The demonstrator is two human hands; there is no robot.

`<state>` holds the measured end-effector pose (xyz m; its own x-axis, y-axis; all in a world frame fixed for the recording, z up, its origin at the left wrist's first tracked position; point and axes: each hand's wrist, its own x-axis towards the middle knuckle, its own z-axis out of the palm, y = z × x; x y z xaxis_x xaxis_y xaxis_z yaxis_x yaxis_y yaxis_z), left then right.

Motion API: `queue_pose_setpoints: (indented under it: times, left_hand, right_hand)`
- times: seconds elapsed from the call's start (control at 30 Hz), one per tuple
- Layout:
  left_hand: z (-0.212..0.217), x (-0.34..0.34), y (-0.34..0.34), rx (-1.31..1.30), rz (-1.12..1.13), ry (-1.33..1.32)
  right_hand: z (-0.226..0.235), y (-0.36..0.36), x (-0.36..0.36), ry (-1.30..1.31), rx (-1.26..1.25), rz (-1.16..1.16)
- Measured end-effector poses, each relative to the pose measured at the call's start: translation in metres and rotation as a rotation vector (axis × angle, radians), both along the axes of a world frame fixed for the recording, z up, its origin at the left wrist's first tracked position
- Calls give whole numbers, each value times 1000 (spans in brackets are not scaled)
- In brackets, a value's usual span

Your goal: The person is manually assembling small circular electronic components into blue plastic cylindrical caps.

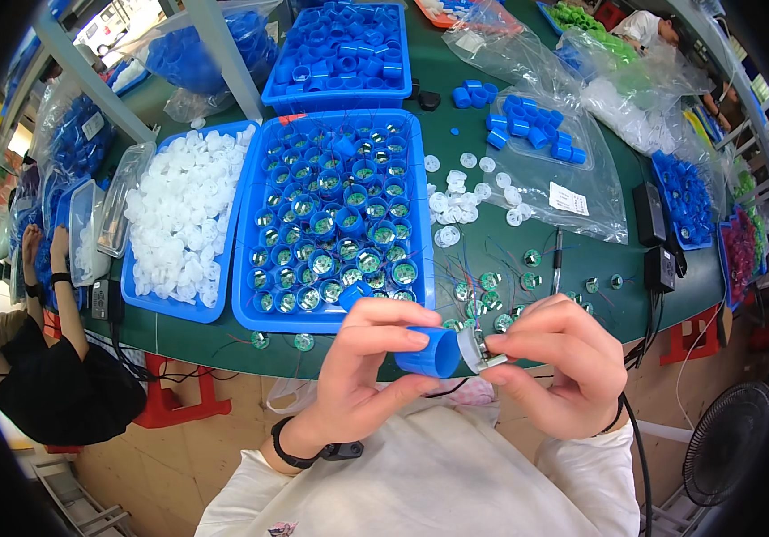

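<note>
My left hand (353, 371) grips a short blue plastic cup (427, 353) on its side, its mouth turned right. In front of that mouth, my right hand (572, 358) pinches a small circuit board (483, 347) with metal parts. A translucent white disc (469, 351) sits at the board's left end, close to the cup's rim. Whether disc and rim touch, I cannot tell. Just beyond my hands, several loose green circuit boards (490, 281) with thin wires lie on the green table (537, 255). Clear plastic discs (456, 210) are spread farther back.
A blue tray (427, 215) holds many cups with boards inside. Left of it stands a tray (234, 210) of white pieces; behind, a bin (335, 100) of blue cups. Loose blue cups (537, 136) lie on a plastic bag (604, 192). Another person (67, 376) works at far left.
</note>
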<state>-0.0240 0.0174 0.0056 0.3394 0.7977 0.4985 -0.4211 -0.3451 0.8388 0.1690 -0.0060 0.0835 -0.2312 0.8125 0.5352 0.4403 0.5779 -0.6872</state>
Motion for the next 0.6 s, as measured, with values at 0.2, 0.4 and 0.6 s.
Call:
queue_pose_setpoints:
  times: [0.2,0.4,0.6]
  left_hand:
    - [10,-3,-1,155,162,87]
    - [0,-7,4,165,147,56]
    - [10,-1,3,-21,157,-2]
  right_hand:
    - [-18,-1,-7,111,-107,-18]
    - [-26,-5,-14,322,-388,-7]
    - [-42,-7,-16,614,-635,35]
